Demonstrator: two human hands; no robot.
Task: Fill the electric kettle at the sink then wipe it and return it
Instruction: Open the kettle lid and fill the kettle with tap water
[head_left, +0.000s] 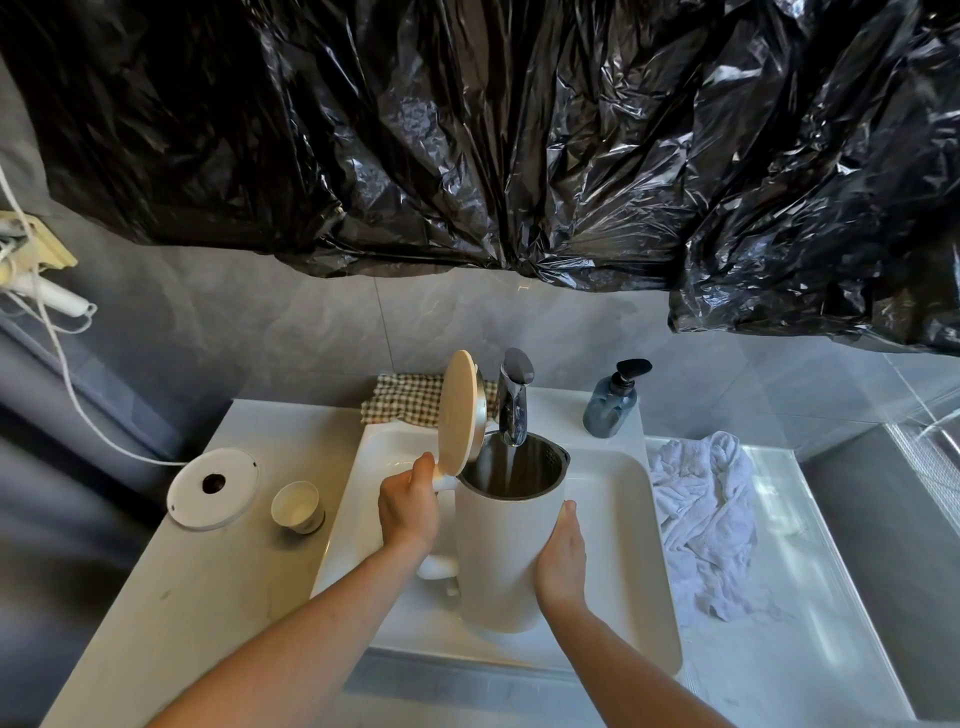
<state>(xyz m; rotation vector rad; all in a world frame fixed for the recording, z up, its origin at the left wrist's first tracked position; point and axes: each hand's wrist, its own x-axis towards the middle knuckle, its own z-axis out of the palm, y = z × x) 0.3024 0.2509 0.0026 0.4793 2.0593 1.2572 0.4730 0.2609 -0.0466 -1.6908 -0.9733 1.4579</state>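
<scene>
A white electric kettle (498, 556) stands upright in the white sink (623, 545), its lid (457, 410) flipped up and open. The chrome tap (514, 400) points into the kettle's mouth and a thin stream of water runs in. My left hand (408, 506) grips the kettle's handle at the top, thumb by the lid hinge. My right hand (561, 556) lies flat against the kettle's right side. The round white kettle base (213, 488) sits on the counter to the left, its cord running off left. A crumpled white cloth (701, 514) lies right of the sink.
A small white cup (296, 506) stands between the base and the sink. A checked cloth (410, 400) lies behind the sink, and a blue soap pump bottle (610, 405) stands right of the tap. Black plastic sheeting (519, 130) hangs above.
</scene>
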